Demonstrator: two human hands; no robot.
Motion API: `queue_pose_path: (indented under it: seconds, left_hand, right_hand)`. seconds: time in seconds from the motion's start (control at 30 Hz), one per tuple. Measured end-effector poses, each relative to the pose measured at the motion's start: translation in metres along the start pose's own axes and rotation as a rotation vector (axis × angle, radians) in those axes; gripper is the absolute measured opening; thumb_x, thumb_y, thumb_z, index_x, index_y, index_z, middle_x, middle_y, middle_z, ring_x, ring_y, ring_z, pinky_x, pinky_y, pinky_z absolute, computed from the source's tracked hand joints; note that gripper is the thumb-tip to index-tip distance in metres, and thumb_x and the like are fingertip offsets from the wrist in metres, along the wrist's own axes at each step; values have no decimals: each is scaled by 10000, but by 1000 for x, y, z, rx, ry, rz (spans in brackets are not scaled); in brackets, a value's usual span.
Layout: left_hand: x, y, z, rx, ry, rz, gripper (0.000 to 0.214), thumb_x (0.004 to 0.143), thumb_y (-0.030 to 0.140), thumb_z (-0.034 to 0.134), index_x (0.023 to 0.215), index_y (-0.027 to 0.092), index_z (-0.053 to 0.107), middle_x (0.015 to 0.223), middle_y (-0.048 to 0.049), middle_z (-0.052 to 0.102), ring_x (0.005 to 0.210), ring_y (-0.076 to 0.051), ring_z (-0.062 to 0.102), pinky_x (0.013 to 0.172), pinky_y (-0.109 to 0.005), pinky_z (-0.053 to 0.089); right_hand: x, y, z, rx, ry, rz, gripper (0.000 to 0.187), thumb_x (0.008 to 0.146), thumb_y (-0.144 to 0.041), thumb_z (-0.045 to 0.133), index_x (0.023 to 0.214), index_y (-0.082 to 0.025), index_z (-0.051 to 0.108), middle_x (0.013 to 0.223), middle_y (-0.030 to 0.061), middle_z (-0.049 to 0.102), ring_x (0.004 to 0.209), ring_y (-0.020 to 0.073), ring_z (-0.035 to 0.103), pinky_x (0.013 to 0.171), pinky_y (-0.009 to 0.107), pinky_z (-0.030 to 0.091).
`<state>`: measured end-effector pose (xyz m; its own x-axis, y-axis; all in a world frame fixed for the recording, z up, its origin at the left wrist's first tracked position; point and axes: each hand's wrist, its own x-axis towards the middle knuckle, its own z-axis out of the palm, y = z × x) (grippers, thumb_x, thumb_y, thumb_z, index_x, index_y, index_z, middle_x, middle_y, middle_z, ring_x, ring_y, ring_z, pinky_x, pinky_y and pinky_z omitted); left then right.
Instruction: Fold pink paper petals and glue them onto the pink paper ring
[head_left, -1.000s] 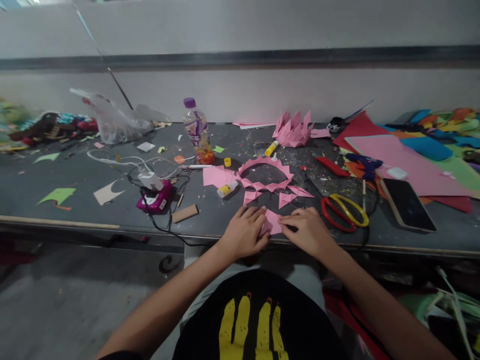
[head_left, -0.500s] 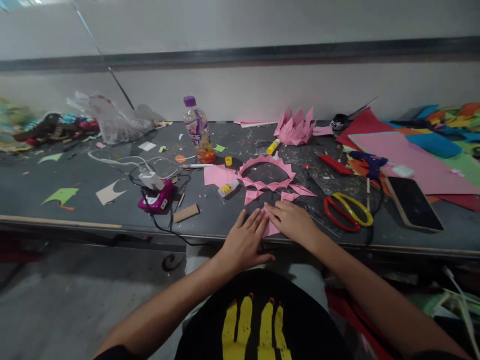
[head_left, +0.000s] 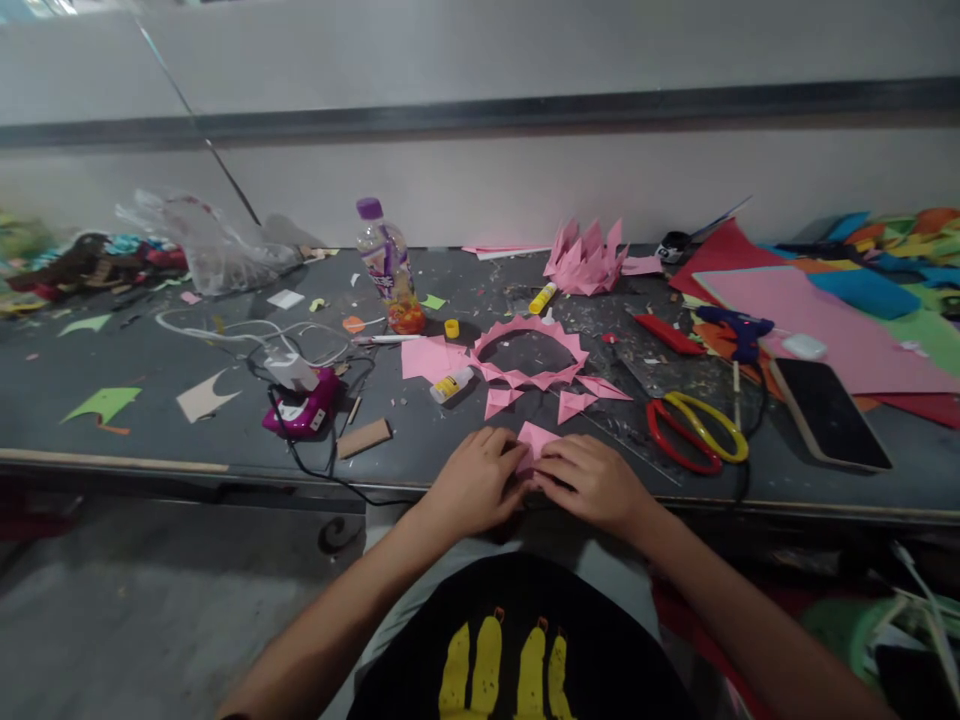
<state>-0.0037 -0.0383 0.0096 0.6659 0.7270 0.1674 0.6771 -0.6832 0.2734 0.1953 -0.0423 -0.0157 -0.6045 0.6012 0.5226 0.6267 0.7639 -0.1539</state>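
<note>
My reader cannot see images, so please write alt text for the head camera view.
A person's left hand and right hand touch a small pink paper at the near edge of a gray table. Just beyond lie folded pink pieces and a spiky pink paper ring; scissors and a phone are to the right.

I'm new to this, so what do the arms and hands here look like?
The left hand and right hand are ungloved, and both forearms are uncovered. The black top has long yellow shapes printed on its front.
</note>
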Motion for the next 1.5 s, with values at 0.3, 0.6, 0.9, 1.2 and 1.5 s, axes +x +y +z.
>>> queue_pose_path:
  seconds: [0.3, 0.6, 0.9, 1.2, 1.5]
  left_hand:
    - [7, -20, 12, -108, 105, 132, 221, 895, 185, 438, 1031, 158, 610, 1162, -75, 634, 1104, -199, 555, 951, -361, 437]
    - [11, -19, 14, -181, 133, 17, 199, 829, 228, 596, 1014, 157, 597, 1042, -75, 665, 981, -215, 599, 876, -359, 468]
    - [8, -18, 19, -204, 257, -217, 202, 878, 204, 489, 1058, 180, 577, 900, -58, 661, 836, -184, 621, 766, -314, 503]
    - [12, -15, 17, -82, 215, -172, 168, 831, 127, 526, 930, 163, 657, 928, -73, 621, 878, -191, 583, 805, -320, 488]
    - [11, -11, 13, 53, 127, -181, 208, 872, 237, 514, 1027, 186, 643, 1019, -93, 587, 903, -217, 552, 777, -356, 456]
  right_hand:
    - [-17, -10, -2, -64, 47, -53, 168, 871, -272, 536, 869, -157, 658, 841, 77, 683, 769, 184, 602, 665, 306, 420]
    - [3, 9, -3, 90, 39, 155, 124, 859, -204, 535, 878, -191, 657, 901, 66, 687, 838, 182, 627, 773, 322, 498]
    - [19, 19, 10, 162, -33, 264, 202, 901, -223, 461, 945, -200, 656, 909, 68, 695, 859, 190, 642, 799, 331, 512]
    - [23, 15, 18, -18, 84, 437, 148, 827, -177, 513, 765, -203, 645, 709, 31, 650, 611, 161, 609, 571, 264, 461]
    - [20, 10, 12, 11, 75, 400, 128, 827, -173, 547, 778, -216, 658, 764, 28, 685, 711, 175, 628, 661, 284, 481]
